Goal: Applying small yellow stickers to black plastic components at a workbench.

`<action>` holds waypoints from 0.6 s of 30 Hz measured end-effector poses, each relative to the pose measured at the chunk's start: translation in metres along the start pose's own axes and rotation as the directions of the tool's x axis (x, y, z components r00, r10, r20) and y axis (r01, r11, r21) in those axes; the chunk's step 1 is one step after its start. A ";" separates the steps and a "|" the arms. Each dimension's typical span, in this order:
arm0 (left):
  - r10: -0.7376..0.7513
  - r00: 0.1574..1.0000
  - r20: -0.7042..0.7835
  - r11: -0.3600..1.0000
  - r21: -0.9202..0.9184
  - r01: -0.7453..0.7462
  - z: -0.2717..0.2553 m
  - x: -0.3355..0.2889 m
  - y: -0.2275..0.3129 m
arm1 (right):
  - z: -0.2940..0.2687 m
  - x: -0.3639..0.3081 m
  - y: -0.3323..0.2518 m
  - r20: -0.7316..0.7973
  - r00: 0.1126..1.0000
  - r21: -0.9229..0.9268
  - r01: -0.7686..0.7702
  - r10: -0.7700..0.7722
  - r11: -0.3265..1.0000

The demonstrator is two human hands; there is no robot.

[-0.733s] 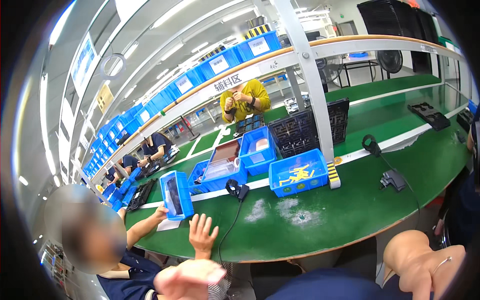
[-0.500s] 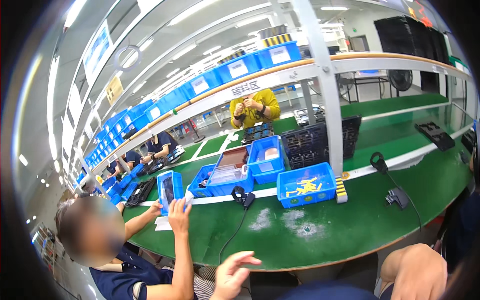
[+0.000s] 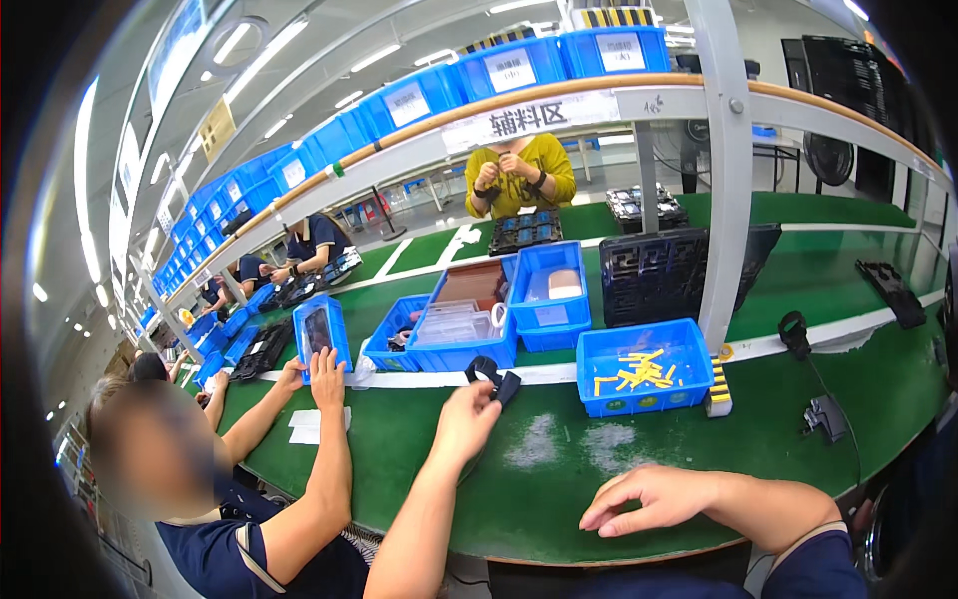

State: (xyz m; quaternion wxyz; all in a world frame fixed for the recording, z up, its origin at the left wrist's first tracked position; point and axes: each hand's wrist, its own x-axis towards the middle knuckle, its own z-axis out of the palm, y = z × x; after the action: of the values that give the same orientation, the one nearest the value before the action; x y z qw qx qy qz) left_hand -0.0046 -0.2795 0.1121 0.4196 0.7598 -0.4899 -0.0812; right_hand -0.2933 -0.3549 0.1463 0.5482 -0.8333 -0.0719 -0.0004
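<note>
My left hand [image 3: 466, 419] reaches over the green tabletop, its fingers curled at the lower end of a black looped strap [image 3: 483, 367]. The strap has a cord, partly hidden by my hand and forearm. My right hand [image 3: 639, 499] hangs over the table's near side, palm down, fingers loosely stretched and nothing in them. Beyond it sits a blue bin [image 3: 647, 401] holding several small yellow strips [image 3: 647, 372].
Blue bins [image 3: 464, 351] line the white stripe, before upright black trays [image 3: 654, 275]. A metal post [image 3: 726, 180] carries the shelf. At left a co-worker handles a blue bin [image 3: 321, 334]; another person in yellow [image 3: 524, 175] sits opposite. A second black strap [image 3: 795, 334] with cord lies right.
My left hand has moved forward to the black strap. My right hand has risen from the lower right and swung left over the table edge. The view has shifted somewhat.
</note>
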 end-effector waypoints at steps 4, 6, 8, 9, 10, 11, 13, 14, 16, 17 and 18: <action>-0.076 0.992 -0.100 0.980 0.178 0.093 0.020 0.049 -0.030 | -0.002 -0.004 0.010 -0.023 0.999 -0.080 -0.030 0.028 0.996; -0.164 0.958 -0.237 0.980 0.072 0.186 0.026 0.056 -0.024 | -0.004 -0.004 0.019 -0.073 0.997 -0.089 -0.021 0.014 0.996; -0.207 0.934 -0.291 0.978 -0.079 0.192 0.035 0.065 -0.048 | -0.004 -0.007 0.021 -0.141 0.990 -0.120 -0.022 0.005 0.993; -0.212 0.923 -0.320 0.971 -0.176 0.163 0.038 0.062 -0.053 | -0.003 -0.008 0.022 -0.142 0.990 -0.113 -0.026 0.010 0.993; -0.216 0.924 -0.316 0.970 -0.175 0.167 0.039 0.060 -0.056 | -0.002 -0.007 0.023 -0.150 0.989 -0.144 -0.030 0.008 0.989; -0.189 0.933 -0.305 0.969 -0.210 0.128 0.038 0.060 -0.058 | 0.000 -0.007 0.022 -0.157 0.988 -0.176 -0.032 0.004 0.984; -0.179 0.942 -0.285 0.965 -0.237 0.111 0.039 0.061 -0.054 | -0.002 -0.006 0.032 -0.167 0.986 -0.159 -0.040 0.013 0.986; -0.174 0.969 -0.174 0.976 -0.159 0.147 0.038 0.061 -0.051 | -0.002 -0.005 0.038 -0.191 0.982 -0.178 -0.034 0.000 0.983; -0.148 0.988 -0.054 0.981 -0.136 0.139 0.034 0.052 -0.043 | 0.004 -0.005 0.038 -0.232 0.972 -0.187 -0.025 -0.020 0.982; -0.153 0.987 -0.056 0.981 -0.132 0.145 0.031 0.045 -0.039 | 0.007 -0.005 0.036 -0.228 0.973 -0.183 -0.020 -0.022 0.983; -0.163 0.986 -0.046 0.933 -0.332 0.139 0.028 0.038 -0.031 | 0.008 -0.005 0.036 -0.276 0.960 -0.179 -0.012 -0.038 0.984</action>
State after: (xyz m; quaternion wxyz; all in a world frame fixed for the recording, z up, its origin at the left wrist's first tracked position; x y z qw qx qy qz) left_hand 0.0204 -0.3209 0.0826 0.5500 0.7173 -0.3942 -0.1659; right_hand -0.2942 -0.3618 0.1102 0.4756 -0.8703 0.0007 -0.1277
